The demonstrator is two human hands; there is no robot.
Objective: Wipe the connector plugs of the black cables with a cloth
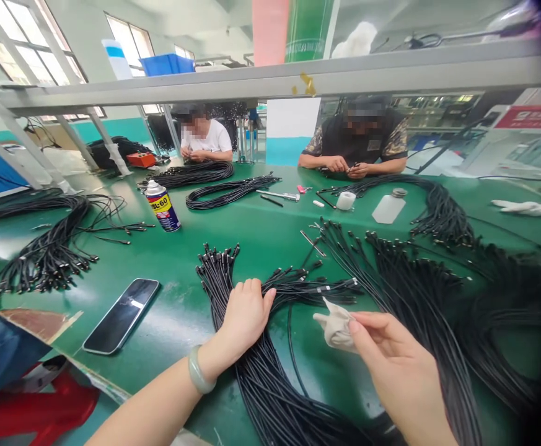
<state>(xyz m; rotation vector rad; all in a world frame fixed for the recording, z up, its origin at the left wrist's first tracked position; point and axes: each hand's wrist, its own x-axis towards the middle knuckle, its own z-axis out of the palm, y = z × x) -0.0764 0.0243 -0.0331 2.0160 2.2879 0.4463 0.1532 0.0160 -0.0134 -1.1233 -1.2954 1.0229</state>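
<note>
And here's the left hand (245,322) closed over the black cable bundle (219,291), right hand (400,365) pinching a beige cloth (338,325) just beside it!

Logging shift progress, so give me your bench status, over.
Left hand resting on black connector cable bundle. Right hand pinching beige cloth. Smartphone lying apart, left of bundle.

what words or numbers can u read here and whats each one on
"BSL-60", first letter unsure, on the yellow label of the spray can
Red sign at far right: white lettering, too blurred to read
Green banner overhead: pale lettering, too small to read
</note>
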